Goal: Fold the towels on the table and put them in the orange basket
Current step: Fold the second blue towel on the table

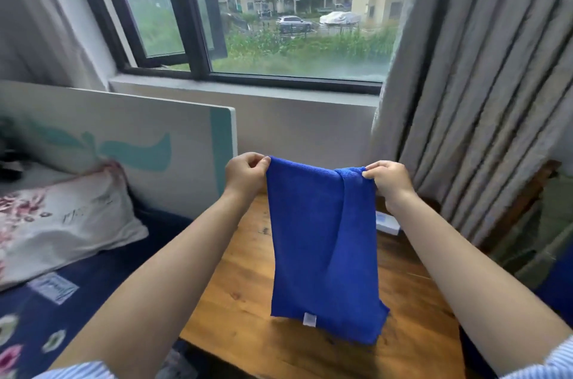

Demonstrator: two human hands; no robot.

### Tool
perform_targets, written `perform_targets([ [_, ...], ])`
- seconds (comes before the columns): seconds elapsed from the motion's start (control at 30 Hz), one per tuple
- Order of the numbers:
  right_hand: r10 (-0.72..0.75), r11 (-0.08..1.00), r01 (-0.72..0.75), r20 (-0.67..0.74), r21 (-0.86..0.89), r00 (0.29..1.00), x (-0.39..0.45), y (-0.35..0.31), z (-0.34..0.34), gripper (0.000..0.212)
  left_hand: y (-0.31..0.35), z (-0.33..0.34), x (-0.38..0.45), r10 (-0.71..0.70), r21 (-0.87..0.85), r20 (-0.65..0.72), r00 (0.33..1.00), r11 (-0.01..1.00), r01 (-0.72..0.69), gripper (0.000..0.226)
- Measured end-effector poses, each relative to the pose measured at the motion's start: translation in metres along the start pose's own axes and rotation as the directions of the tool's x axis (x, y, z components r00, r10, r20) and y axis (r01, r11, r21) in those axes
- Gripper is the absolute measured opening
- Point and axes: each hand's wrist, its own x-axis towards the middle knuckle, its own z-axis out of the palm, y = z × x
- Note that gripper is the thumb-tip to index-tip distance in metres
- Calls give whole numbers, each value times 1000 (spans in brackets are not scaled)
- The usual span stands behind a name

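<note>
A blue towel (322,242) hangs lengthwise in the air above the wooden table (235,304), doubled over, with a small white label near its bottom edge. My left hand (246,172) pinches its top left corner. My right hand (387,178) pinches the top right corner, where the cloth bunches. The towel's lower edge hangs just over the tabletop. No orange basket is in view.
A small white box (387,223) lies on the table behind the towel. A bed with a floral pillow (62,223) and a white headboard (139,143) is on the left. Grey curtains (483,84) hang on the right, a window ahead.
</note>
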Motion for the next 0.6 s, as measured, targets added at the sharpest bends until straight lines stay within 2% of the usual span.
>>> perform_targets([
  [0.27, -49, 971, 77, 127, -228, 991, 105, -1, 87, 15, -42, -8, 110, -127, 137, 4, 992, 983, 126, 18],
  [0.37, -14, 918, 88, 190, -387, 982, 125, 27, 103, 20, -76, 5, 127, -215, 226, 46, 976, 954, 199, 18],
  [0.47, 41, 826, 87, 214, -557, 976, 129, 79, 114, 23, -123, 23, 122, -342, 333, 95, 935, 896, 294, 34],
  [0.6, 124, 700, 93, 249, -708, 961, 114, 161, 127, 21, -187, 50, 97, -526, 490, 186, 830, 782, 386, 34],
])
